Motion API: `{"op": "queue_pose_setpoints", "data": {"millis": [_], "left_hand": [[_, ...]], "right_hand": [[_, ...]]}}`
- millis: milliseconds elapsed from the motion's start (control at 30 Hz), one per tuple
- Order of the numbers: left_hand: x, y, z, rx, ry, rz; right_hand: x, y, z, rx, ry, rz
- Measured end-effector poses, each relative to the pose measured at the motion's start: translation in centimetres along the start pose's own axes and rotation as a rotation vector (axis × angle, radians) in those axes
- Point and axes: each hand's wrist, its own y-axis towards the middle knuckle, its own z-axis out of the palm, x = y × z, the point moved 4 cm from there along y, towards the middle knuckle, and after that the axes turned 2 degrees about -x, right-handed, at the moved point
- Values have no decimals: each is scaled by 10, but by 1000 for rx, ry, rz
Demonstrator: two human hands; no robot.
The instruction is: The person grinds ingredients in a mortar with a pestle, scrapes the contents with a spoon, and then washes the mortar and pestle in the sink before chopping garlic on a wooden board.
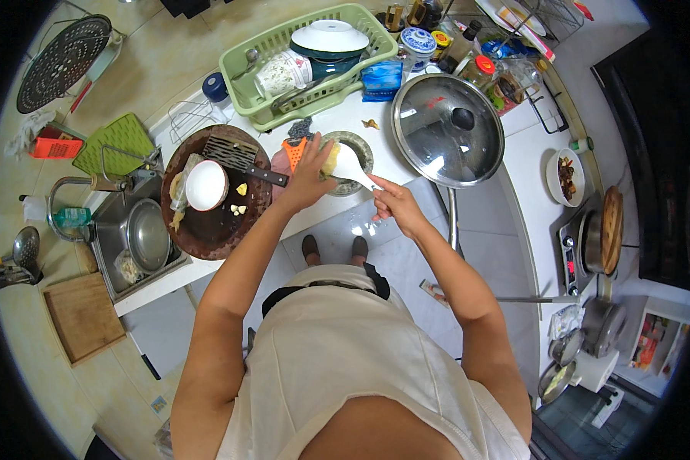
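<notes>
My right hand [399,206] grips the handle of a white plastic spoon [349,164]. The spoon's head lies over a round grey stone mortar [363,148], beside a pale yellow mashed mass [329,160]. My left hand [309,179] is at the mortar's left side with its fingers spread; whether the fingertips touch the mash or the rim is hard to tell. Partly behind that hand is an orange slotted tool [294,153]. Left of it, a round wooden chopping board [213,241] carries a cleaver [244,161], a white bowl [206,185] and several peeled garlic cloves [239,209].
A lidded pan [437,132] stands right of the mortar, its handle [453,218] jutting past the counter edge. Behind is a green dish basket [247,109] with crockery. The sink [112,241] lies at left. A pot [593,238] sits on a cooker [569,253] at right.
</notes>
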Motion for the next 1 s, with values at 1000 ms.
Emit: {"op": "queue_pose_setpoints", "data": {"millis": [1000], "left_hand": [[102,-235,-162,-1103,-279,-541]], "right_hand": [[10,99,275,179,-1622,-1041]]}}
